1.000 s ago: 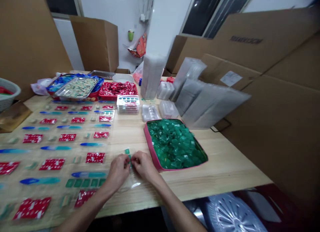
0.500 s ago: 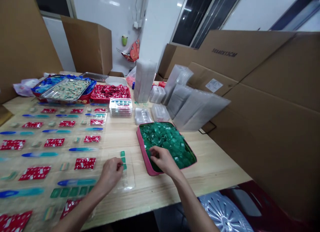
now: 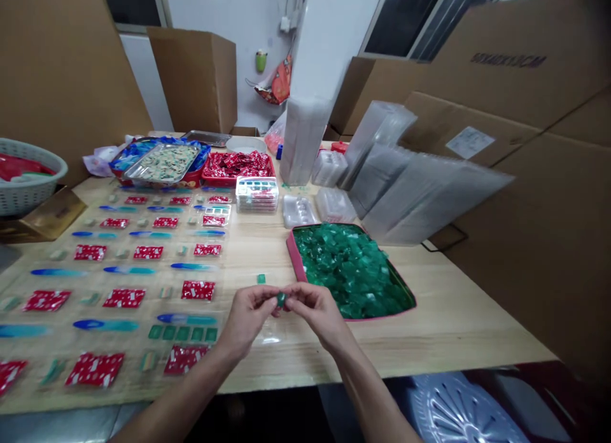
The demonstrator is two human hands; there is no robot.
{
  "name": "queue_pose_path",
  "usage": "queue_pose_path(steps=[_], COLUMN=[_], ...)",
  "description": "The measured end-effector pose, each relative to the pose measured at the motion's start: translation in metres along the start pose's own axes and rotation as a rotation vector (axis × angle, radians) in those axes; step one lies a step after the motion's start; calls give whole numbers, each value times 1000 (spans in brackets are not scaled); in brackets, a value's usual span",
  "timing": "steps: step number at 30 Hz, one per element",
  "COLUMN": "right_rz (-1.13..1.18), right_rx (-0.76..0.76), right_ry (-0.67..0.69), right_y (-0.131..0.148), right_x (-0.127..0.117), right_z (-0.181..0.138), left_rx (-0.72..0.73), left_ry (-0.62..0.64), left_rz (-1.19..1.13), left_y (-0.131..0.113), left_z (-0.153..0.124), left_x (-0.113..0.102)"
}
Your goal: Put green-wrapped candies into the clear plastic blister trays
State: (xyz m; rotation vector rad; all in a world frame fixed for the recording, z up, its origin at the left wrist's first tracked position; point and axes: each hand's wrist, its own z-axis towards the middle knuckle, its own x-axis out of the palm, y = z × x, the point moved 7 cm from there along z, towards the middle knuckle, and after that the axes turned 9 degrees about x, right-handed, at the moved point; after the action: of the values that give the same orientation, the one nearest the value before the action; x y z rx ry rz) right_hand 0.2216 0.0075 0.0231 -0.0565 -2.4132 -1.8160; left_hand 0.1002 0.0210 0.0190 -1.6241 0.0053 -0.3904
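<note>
My left hand (image 3: 251,316) and my right hand (image 3: 319,310) meet over the table, their fingertips pinched together on one small green glossy piece (image 3: 281,300). Under them lies a clear plastic blister tray (image 3: 270,336), mostly hidden by the hands, with a green square (image 3: 261,279) showing in its upper part. Just right of my right hand stands a pink-rimmed tray (image 3: 296,257) heaped with green transparent squares (image 3: 346,265). Left of my left hand is a filled blister tray with a row of green squares (image 3: 182,333), a blue pen-shaped item (image 3: 187,319) and a red printed packet (image 3: 184,359).
Rows of filled blister trays with red packets (image 3: 97,370) cover the table's left side. Behind are a stack of filled trays (image 3: 257,195), a red tray of packets (image 3: 238,165) and stacked clear plastic trays (image 3: 305,140). Cardboard (image 3: 539,195) walls the right side; a basket (image 3: 33,188) stands left.
My right hand has left the green squares and come to my left hand, which has lifted off the blister tray's row. Both now hold a green piece. The camera view has turned left.
</note>
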Motion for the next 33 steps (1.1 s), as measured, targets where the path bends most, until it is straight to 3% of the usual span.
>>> queue_pose_path(steps=[5, 11, 14, 20, 28, 31, 33], right_rz=[54, 19, -21, -81, -767, -801, -767], right_rx=[68, 79, 86, 100, -84, -234, -314], right_ry=[24, 15, 11, -33, -178, -192, -232], right_y=[-21, -40, -46, -58, -35, -14, 4], right_x=[10, 9, 7, 8, 20, 21, 7], right_z=[4, 7, 7, 12, 5, -10, -21], left_rx=[-67, -266, -234, -149, -17, 50, 98], left_ry=[-44, 4, -26, -6, 50, 91, 147], left_rz=[8, -70, -18, 332, 717, 844, 970], left_y=[9, 30, 32, 42, 35, 29, 28], left_z=[-3, -11, -10, -3, 1, 0, -1], left_x=[-21, -25, -29, -35, -33, -30, -26])
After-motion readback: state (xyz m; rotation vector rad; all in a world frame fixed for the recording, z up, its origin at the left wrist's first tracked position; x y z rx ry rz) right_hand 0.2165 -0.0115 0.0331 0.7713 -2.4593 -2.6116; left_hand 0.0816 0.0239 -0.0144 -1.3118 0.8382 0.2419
